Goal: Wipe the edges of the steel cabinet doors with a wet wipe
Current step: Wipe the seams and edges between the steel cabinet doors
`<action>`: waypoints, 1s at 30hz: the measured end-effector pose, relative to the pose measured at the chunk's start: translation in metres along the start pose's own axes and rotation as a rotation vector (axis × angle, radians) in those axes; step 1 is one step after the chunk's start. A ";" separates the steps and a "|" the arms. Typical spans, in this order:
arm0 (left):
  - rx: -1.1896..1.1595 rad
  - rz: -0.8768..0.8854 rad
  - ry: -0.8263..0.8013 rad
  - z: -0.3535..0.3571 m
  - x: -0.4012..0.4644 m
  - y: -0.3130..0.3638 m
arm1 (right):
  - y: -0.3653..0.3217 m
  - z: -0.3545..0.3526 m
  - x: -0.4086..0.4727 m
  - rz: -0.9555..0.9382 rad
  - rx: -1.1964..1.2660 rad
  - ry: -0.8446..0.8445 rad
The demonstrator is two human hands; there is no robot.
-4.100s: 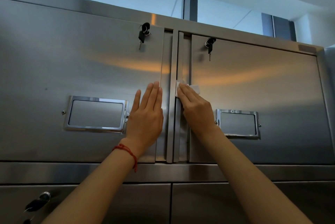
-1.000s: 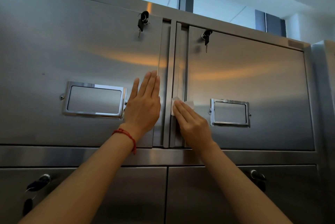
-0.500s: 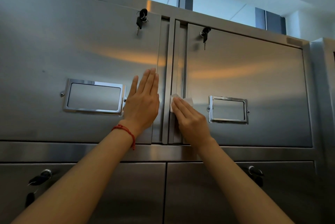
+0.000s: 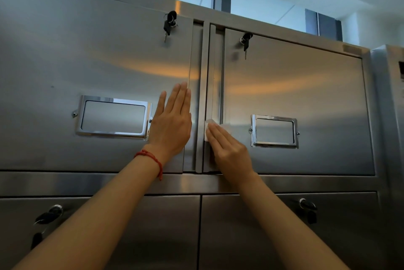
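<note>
White wet wipe (image 4: 218,126) at frame centre, pressed by flat right hand (image 4: 229,149) fingers onto right upper door (image 4: 295,94) inner edge. Left hand (image 4: 172,123) flat, fingers straight, on left upper door (image 4: 87,61). Two label frames, four key sets.

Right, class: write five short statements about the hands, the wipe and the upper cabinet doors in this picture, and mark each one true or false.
1. The right hand presses the wet wipe against the right door's edge. True.
2. The left hand grips a key. False: it lies flat on the left door.
3. Both upper doors have keys in their locks. True.
4. The red cord is on the right wrist. False: left wrist.
5. The wipe is near the door's top. False: lower half.
</note>
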State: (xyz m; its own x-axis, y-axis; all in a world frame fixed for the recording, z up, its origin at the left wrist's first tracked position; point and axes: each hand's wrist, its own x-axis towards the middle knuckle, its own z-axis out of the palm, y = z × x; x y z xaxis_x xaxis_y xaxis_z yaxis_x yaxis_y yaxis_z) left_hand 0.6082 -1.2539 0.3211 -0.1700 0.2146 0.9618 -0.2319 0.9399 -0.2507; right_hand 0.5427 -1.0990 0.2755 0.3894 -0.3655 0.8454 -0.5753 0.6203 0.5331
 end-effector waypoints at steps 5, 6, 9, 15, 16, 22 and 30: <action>0.000 0.002 -0.006 0.000 0.000 0.000 | 0.006 0.003 0.016 0.035 -0.010 0.025; -0.002 -0.001 -0.011 0.000 0.000 0.000 | 0.005 0.004 0.015 0.037 -0.008 0.021; 0.004 -0.003 -0.016 0.000 0.000 0.000 | 0.002 0.003 0.006 0.026 -0.002 0.012; 0.002 -0.003 -0.011 -0.003 0.000 0.002 | -0.003 0.001 -0.011 -0.065 -0.021 0.050; -0.003 -0.003 -0.011 -0.003 0.000 0.002 | -0.004 0.001 -0.013 -0.074 -0.022 0.051; -0.003 -0.006 -0.017 -0.004 0.000 0.002 | -0.008 -0.005 -0.030 -0.113 -0.033 -0.015; -0.002 0.008 -0.002 -0.004 0.001 0.002 | -0.001 -0.007 -0.013 -0.097 -0.005 -0.011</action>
State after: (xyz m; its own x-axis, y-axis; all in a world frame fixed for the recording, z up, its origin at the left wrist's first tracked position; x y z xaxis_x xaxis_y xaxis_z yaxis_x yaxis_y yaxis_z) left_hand 0.6115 -1.2503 0.3215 -0.1733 0.2215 0.9596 -0.2283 0.9388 -0.2579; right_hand 0.5437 -1.0900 0.2640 0.4352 -0.4319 0.7900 -0.5314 0.5851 0.6126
